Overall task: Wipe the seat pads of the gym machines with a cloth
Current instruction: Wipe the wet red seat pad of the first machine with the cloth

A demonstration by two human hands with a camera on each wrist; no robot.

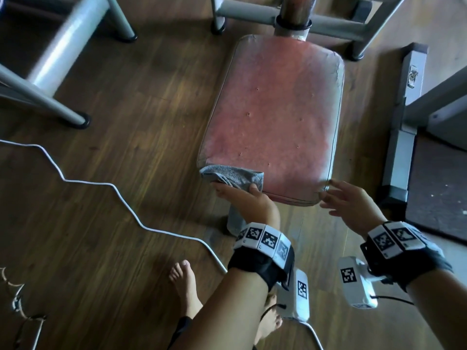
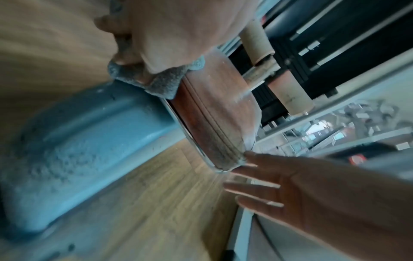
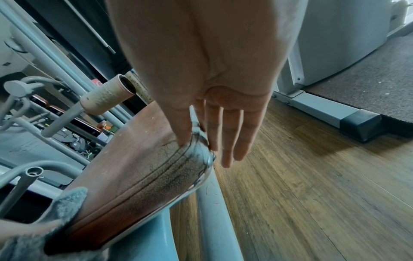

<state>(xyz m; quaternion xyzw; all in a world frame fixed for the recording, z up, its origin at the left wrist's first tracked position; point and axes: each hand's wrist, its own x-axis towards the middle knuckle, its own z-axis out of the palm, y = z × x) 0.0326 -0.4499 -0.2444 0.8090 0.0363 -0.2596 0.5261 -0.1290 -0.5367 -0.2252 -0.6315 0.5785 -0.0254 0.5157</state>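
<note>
A worn red seat pad (image 1: 275, 114) fills the middle of the head view, mounted on a grey post. A grey cloth (image 1: 233, 176) lies folded over its near left corner, and my left hand (image 1: 240, 194) grips it from the front edge. The left wrist view shows the cloth (image 2: 165, 83) bunched under my curled fingers against the pad's edge (image 2: 210, 123). My right hand (image 1: 346, 198) hovers at the pad's near right corner with fingers spread and straight. In the right wrist view the thumb touches the seat pad (image 3: 138, 167) at that corner while the right hand's fingers (image 3: 228, 139) hang past it.
Grey machine frame legs (image 1: 63, 107) stand at the left and behind the seat. A white cable (image 1: 121, 195) snakes over the wooden floor at the left. A treadmill base with a dark mat (image 1: 434, 193) sits at the right. My bare foot (image 1: 184, 284) stands near the seat.
</note>
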